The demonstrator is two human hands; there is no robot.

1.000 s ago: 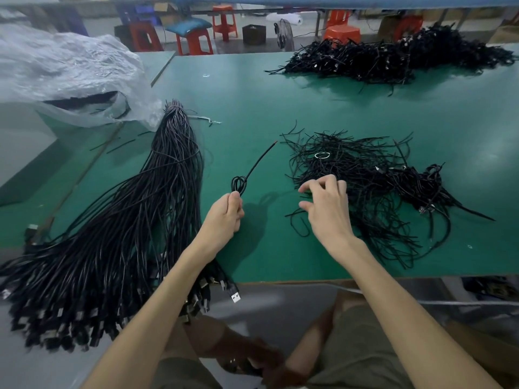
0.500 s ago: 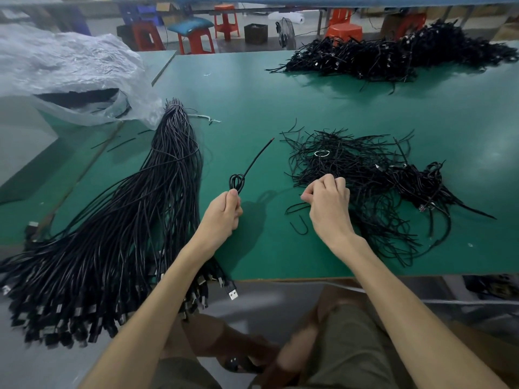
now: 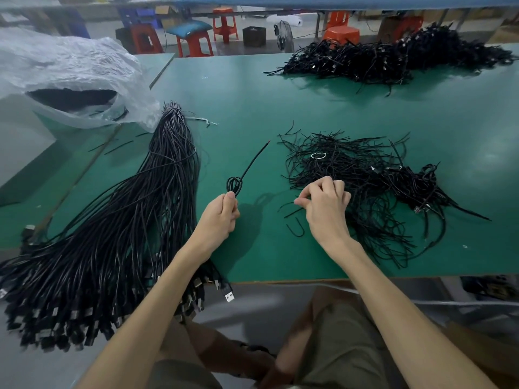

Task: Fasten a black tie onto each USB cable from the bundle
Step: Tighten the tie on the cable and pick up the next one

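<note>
Though dense with cables (image 3: pixel 134 220), green table (image 3: pixel 280 102), orange stools (image 3: pixel 341 33).

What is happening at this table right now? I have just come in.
A person sits at a green table and ties USB cables. The left hand grips one coiled cable, its loops above the fist. The fingers of the right hand seem to pinch one black tie at the near edge of the pile of ties. The tie is not yet on the cable. The big bundle lies to the left.
</note>
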